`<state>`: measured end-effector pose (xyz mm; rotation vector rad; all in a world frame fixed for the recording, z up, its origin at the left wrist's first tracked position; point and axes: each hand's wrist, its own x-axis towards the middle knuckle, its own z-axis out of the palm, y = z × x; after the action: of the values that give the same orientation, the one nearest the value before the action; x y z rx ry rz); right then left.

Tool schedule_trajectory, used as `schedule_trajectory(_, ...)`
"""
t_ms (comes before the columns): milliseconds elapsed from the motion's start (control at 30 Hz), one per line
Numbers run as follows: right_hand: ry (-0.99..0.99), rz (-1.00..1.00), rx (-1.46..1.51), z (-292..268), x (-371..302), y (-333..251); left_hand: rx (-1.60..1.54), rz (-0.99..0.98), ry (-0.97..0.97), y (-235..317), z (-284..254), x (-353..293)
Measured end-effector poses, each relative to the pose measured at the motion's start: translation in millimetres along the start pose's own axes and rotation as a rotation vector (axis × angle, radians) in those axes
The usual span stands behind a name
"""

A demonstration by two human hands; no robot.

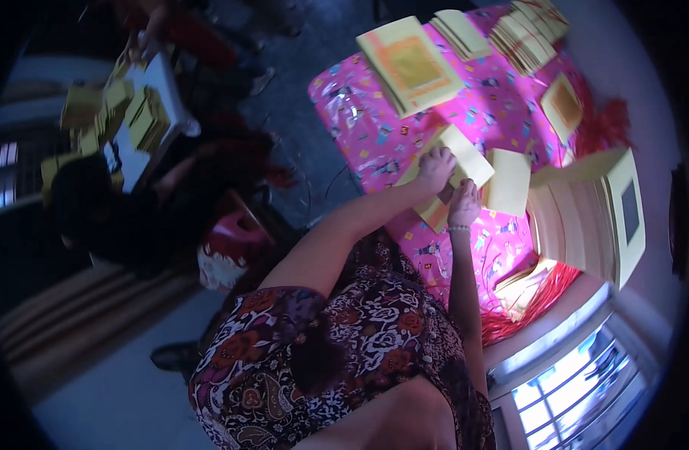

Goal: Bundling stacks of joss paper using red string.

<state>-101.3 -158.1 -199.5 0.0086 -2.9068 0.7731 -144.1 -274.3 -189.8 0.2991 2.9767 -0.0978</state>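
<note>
The tabletop (370, 135) wore a glossy pink covering printed with small cartoon figures, and it caught strong light along its right side. Near its middle, a pale yellow paper bundle (470, 154) lay aslant over other yellow paper. The left hand (436, 166) grasped it with fingers curled over its left part, and the right hand (465, 201), below a beaded bracelet (460, 228), pinched its near edge. Just right of it sat a smaller pale block (508, 182). Toward the far edge stood a thick yellow stack (412, 64) whose top bore an orange and gold square, with banded bundles (523, 46) at the far right corner and a small orange-centred pad (562, 109) near the right edge. A tall stack (584, 210) with a dark square on one end rose at the right side, and red strands (509, 324) spilled along the near right edge. Beyond, the room was dim: a dark grey floor (314, 82), a barred window (573, 386) glaring at the lower right, and, well apart at the left, a white table (158, 79) carrying more yellow stacks (145, 124), beside which a person in dark clothing (179, 202) bent in shadow.
</note>
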Motion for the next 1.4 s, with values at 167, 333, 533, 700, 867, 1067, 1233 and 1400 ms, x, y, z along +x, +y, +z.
schedule_trajectory(167, -0.149, -0.092, -0.063, 7.2, -6.9, -9.7, -0.151, 0.004, 0.139, -21.2, 11.1, -16.5)
schedule_trajectory(333, -0.172, -0.088, -0.024, -2.3, 3.1, -12.2, -0.228, -0.035, 0.245, -19.1, 9.1, -22.1)
schedule_trajectory(533, -0.167, -0.075, -0.146, -2.1, 8.5, -18.1, -0.299, 0.008, 0.26, -7.5, -2.9, -22.5)
schedule_trajectory(700, -0.166, 0.075, 0.044, 10.5, 1.3, 7.6, -0.263, 0.049, 0.25, 0.2, 0.1, -18.9)
schedule_trajectory(867, -0.164, 0.058, 0.076, -14.3, -1.5, 29.3, -0.416, 0.011, 0.225, 4.4, -7.6, -12.6)
schedule_trajectory(1067, -0.033, 0.143, 0.021, 2.4, -18.4, 58.4, -0.395, 0.056, 0.175, 13.4, -19.3, -3.9)
schedule_trajectory(1233, 0.058, 0.061, 0.131, 3.8, -19.9, 64.7, -0.731, 0.068, 0.179, -8.0, -21.3, -0.1)
schedule_trajectory(1400, -0.013, 0.025, 0.218, -9.8, -20.6, 66.7, -0.989, 0.126, 0.067, -30.7, -20.0, 8.9)
